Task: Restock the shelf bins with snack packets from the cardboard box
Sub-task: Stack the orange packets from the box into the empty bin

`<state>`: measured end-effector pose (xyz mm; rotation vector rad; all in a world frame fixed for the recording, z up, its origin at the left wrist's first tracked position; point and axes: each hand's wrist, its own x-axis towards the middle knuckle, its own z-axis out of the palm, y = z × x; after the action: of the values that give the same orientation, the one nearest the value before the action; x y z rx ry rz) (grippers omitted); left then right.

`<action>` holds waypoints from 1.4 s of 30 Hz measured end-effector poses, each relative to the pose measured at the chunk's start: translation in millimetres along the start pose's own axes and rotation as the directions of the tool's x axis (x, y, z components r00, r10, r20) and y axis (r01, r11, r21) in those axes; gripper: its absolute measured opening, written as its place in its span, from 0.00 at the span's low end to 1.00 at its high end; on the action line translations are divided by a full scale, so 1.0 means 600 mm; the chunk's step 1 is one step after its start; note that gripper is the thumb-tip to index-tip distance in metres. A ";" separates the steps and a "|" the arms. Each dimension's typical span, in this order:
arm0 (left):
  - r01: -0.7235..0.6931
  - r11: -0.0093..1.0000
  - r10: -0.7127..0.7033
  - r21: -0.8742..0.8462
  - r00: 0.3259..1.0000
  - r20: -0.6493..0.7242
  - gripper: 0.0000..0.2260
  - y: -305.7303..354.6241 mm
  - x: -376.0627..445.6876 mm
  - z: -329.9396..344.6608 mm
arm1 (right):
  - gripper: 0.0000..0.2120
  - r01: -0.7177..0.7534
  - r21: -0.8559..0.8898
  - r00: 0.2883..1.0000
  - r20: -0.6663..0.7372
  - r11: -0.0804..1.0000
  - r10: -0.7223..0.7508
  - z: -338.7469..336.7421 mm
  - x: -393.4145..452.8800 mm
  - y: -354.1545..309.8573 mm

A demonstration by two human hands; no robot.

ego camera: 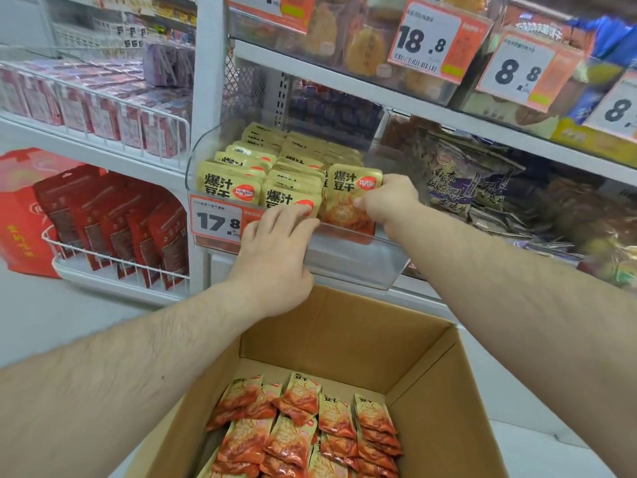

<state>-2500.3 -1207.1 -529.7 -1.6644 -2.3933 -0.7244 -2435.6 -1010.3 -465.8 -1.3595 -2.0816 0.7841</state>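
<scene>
A clear plastic shelf bin (358,260) holds rows of upright yellow snack packets (262,157). My right hand (389,201) grips one yellow and orange snack packet (348,194) at the bin's front right, standing it upright. My left hand (275,253) rests on the bin's front rim, fingers spread against the front packets, holding nothing. Below, an open cardboard box (344,326) contains several more of the same packets (306,432) lying on its bottom.
A price tag reading 17.8 (217,219) hangs on the bin front. Purple snack bags (465,181) fill the bin to the right. Wire baskets with red packets (113,229) stand at left. Higher shelves carry tags 18.8 (424,39) and 8.8 (517,70).
</scene>
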 end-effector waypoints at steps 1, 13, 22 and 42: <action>-0.006 1.000 0.006 0.002 1.000 0.001 0.31 -0.001 -0.001 0.003 | 0.17 -0.021 -0.028 1.000 0.014 0.999 0.021 0.009 0.007 0.002; -0.027 1.000 0.027 0.012 1.000 0.001 0.30 -0.014 -0.002 0.024 | 0.16 -0.174 -0.022 0.984 0.028 0.984 0.175 0.064 0.041 0.000; -0.015 0.999 0.014 0.028 1.000 0.026 0.31 -0.010 -0.003 0.022 | 0.14 -0.222 0.101 0.958 0.206 0.970 0.198 0.055 0.040 0.006; -0.089 0.995 0.082 -0.048 0.988 -0.129 0.29 -0.012 -0.007 0.022 | 0.11 -0.176 0.053 0.961 0.225 0.983 0.160 0.037 0.026 0.005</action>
<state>-2502.9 -1206.5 -545.0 -1.6753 -2.2204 -0.8601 -2454.8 -998.8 -481.8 -1.4819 -2.0976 1.1163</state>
